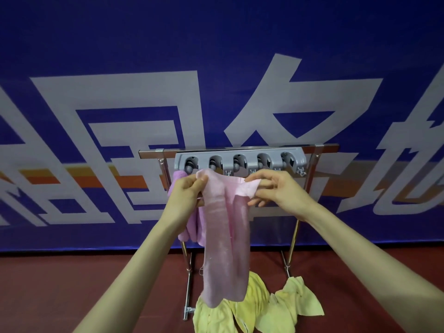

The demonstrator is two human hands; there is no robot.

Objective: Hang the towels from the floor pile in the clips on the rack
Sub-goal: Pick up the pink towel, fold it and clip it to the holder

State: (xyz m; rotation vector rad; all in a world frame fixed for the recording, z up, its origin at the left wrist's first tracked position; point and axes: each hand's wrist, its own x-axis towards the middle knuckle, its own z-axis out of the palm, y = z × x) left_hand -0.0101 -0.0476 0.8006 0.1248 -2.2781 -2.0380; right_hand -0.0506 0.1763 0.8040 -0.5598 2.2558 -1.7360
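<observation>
Both hands are up in front of the rack, sharing one pink towel (223, 248). The left hand (185, 191) has its fingers curled round the towel's upper left corner. The right hand (276, 188) pinches the other end of the top edge between thumb and forefinger, its remaining fingers loosely spread below. The towel hangs from that edge in a long, narrow fall, and its lower end reaches down in front of the yellow towels (259, 306) heaped on the floor at the foot of the rack (187, 284).

Just behind the hands is the grey clip bar (240, 162) with five clips in a row. The leftmost seems to hold a purple towel (189, 231), though the left hand hides where they meet. The other four look free.

To do this step well, I would gather the top edge into a thick, tight bunch, since a thin flat edge may slip from a roller clip. One hand can then push that bunch up into the second clip (215, 162) while the other steadies the cloth below. The towel should also stay off the purple one so neither drags the other out.
</observation>
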